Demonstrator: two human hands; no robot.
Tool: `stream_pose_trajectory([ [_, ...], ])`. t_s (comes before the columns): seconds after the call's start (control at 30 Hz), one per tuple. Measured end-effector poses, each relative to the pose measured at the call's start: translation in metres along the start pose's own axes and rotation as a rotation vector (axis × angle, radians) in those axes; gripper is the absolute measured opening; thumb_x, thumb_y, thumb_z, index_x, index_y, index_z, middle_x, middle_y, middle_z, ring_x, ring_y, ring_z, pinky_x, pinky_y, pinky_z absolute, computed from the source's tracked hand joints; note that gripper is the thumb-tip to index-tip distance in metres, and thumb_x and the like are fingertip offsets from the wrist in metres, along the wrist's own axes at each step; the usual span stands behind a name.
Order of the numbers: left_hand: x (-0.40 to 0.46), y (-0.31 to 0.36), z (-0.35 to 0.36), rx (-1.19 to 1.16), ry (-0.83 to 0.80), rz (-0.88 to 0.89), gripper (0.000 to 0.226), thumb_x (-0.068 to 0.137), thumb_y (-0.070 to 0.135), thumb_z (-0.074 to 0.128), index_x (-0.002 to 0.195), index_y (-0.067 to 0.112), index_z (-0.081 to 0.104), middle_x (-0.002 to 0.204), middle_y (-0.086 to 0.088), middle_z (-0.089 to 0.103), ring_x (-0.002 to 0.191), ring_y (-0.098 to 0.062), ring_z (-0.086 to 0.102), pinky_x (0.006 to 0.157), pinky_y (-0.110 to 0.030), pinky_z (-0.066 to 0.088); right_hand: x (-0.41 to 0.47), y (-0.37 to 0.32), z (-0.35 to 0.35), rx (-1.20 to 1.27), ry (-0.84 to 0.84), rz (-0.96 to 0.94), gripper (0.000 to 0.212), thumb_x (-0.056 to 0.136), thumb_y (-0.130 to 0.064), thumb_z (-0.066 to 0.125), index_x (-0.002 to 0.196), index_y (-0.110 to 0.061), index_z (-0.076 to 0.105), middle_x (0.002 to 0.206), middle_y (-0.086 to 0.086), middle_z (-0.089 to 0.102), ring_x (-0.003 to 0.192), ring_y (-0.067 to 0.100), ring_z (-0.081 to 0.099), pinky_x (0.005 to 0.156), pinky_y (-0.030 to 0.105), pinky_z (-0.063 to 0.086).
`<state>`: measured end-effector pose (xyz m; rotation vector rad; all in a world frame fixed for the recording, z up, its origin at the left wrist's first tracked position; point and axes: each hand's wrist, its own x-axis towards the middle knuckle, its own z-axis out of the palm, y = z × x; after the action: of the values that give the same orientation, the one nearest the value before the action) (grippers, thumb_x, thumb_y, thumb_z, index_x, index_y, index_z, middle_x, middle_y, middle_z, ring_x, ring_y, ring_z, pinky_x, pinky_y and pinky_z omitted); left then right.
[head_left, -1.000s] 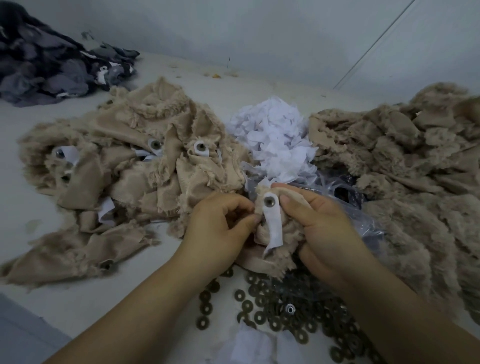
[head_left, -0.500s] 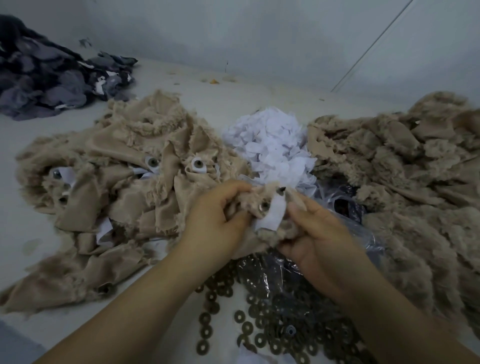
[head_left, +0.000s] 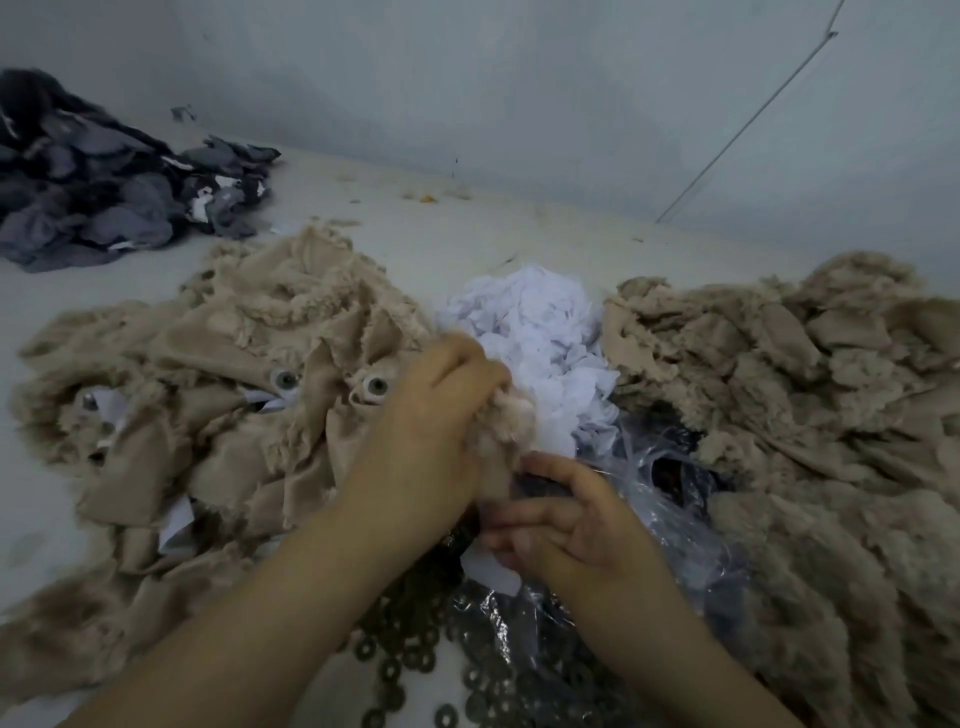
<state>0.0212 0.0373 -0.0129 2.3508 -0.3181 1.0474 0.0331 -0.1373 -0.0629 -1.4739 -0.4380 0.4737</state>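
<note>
My left hand (head_left: 441, 415) grips a small tan plush piece (head_left: 501, 431), lifted over the edge of the left heap of tan plush pieces (head_left: 223, 415) fitted with plastic eyes (head_left: 375, 385). My right hand (head_left: 566, 519) is lower, fingers loosely curled and blurred, above a white paper strip (head_left: 488, 569) and dark ring washers (head_left: 415, 649); whether it holds anything is unclear. A pile of white paper strips (head_left: 535, 332) lies just behind the hands.
A large heap of tan plush (head_left: 810, 415) fills the right side. A clear plastic bag (head_left: 670, 499) with dark washers lies between the heaps. Dark grey fabric pieces (head_left: 104, 197) are piled at the far left by the wall.
The left hand has carried the plush piece up and left toward the left heap. The right hand has let go of it and dropped toward the washers.
</note>
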Motion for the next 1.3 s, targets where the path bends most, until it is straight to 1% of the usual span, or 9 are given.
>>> stream_pose_trajectory([
  [0.13, 0.010, -0.036, -0.002, 0.642, -0.466, -0.244, 0.057, 0.085, 0.013, 0.045, 0.142, 0.015, 0.038, 0.154, -0.014, 0.024, 0.141, -0.042, 0.015, 0.107, -0.068, 0.021, -0.001, 0.000, 0.000, -0.067, 0.032, 0.002, 0.038, 0.092, 0.006, 0.062, 0.121, -0.018, 0.057, 0.099, 0.009, 0.075, 0.092, 0.024, 0.074, 0.080, 0.030, 0.059],
  [0.23, 0.005, -0.046, 0.003, 0.874, -0.741, -0.480, 0.040, 0.090, 0.024, 0.038, 0.124, 0.019, 0.060, 0.160, -0.010, 0.020, 0.147, -0.039, -0.015, 0.101, -0.071, -0.017, 0.000, -0.001, 0.000, -0.097, 0.045, -0.006, 0.030, 0.091, 0.008, 0.061, 0.110, -0.015, 0.066, 0.095, 0.010, 0.075, 0.087, 0.026, 0.074, 0.073, 0.029, 0.058],
  [0.37, 0.007, -0.038, -0.002, 0.863, -0.561, -0.415, 0.022, 0.071, 0.014, 0.045, 0.078, 0.013, 0.067, 0.113, -0.014, 0.061, 0.138, -0.041, 0.027, 0.103, -0.071, 0.003, 0.002, -0.001, -0.004, -0.122, 0.084, -0.018, 0.031, 0.089, 0.011, 0.062, 0.103, -0.015, 0.069, 0.093, 0.009, 0.074, 0.084, 0.027, 0.074, 0.070, 0.033, 0.060],
  [0.5, 0.010, -0.036, 0.000, 0.633, -0.227, -0.187, 0.037, 0.067, 0.027, 0.028, 0.056, 0.007, 0.057, 0.065, -0.012, 0.056, 0.093, -0.041, 0.059, 0.092, -0.072, 0.030, 0.006, -0.006, -0.002, -0.384, 0.168, -0.154, 0.037, 0.085, 0.002, 0.070, 0.095, -0.034, 0.073, 0.101, -0.004, 0.073, 0.093, 0.011, 0.071, 0.079, 0.027, 0.058],
  [0.63, 0.008, -0.037, 0.001, 0.536, -0.153, -0.161, 0.025, 0.070, 0.018, 0.034, 0.056, 0.011, 0.054, 0.062, -0.006, 0.055, 0.079, -0.035, 0.060, 0.086, -0.063, 0.040, 0.026, -0.026, -0.001, -0.899, 0.159, -0.425, 0.035, 0.088, -0.021, 0.063, 0.119, -0.036, 0.068, 0.138, -0.022, 0.046, 0.123, -0.009, 0.046, 0.095, 0.002, 0.035],
  [0.87, 0.010, -0.044, 0.004, 0.184, 0.017, -0.082, 0.025, 0.071, -0.002, 0.035, 0.065, 0.000, 0.060, 0.071, -0.013, 0.062, 0.077, -0.021, 0.051, 0.066, -0.029, 0.043, 0.093, -0.042, 0.014, -1.069, 0.004, -0.293, 0.085, 0.083, -0.008, 0.061, 0.154, -0.032, 0.021, 0.163, -0.006, 0.017, 0.128, 0.020, 0.051, 0.103, 0.023, 0.038],
  [0.97, 0.014, -0.043, 0.002, 0.124, 0.067, -0.080, 0.027, 0.075, -0.007, 0.039, 0.071, -0.002, 0.065, 0.082, -0.015, 0.070, 0.085, -0.023, 0.063, 0.074, -0.024, 0.045, 0.114, -0.045, 0.014, -0.994, -0.062, -0.150, 0.077, 0.082, -0.009, 0.065, 0.149, -0.029, 0.032, 0.132, -0.005, 0.054, 0.114, 0.014, 0.055, 0.085, 0.007, 0.039],
  [1.13, 0.015, -0.053, -0.009, 0.143, 0.108, -0.062, 0.028, 0.074, -0.005, 0.035, 0.066, 0.001, 0.062, 0.080, -0.013, 0.070, 0.080, -0.027, 0.067, 0.070, -0.031, 0.051, 0.115, -0.056, 0.005, -1.262, -0.041, -0.079, 0.012, 0.091, -0.015, 0.057, 0.082, -0.022, 0.062, 0.080, 0.003, 0.060, 0.079, 0.025, 0.059, 0.052, 0.026, 0.035],
  [1.3, 0.012, -0.062, -0.014, 0.257, -0.004, -0.079, 0.016, 0.056, -0.008, 0.035, 0.048, 0.002, 0.046, 0.054, -0.013, 0.046, 0.059, -0.020, 0.038, 0.050, -0.024, 0.027, 0.108, -0.062, -0.018, -1.322, 0.071, -0.076, 0.020, 0.095, -0.014, 0.058, 0.100, -0.015, 0.077, 0.097, 0.006, 0.074, 0.087, 0.021, 0.065, 0.075, 0.029, 0.051],
])
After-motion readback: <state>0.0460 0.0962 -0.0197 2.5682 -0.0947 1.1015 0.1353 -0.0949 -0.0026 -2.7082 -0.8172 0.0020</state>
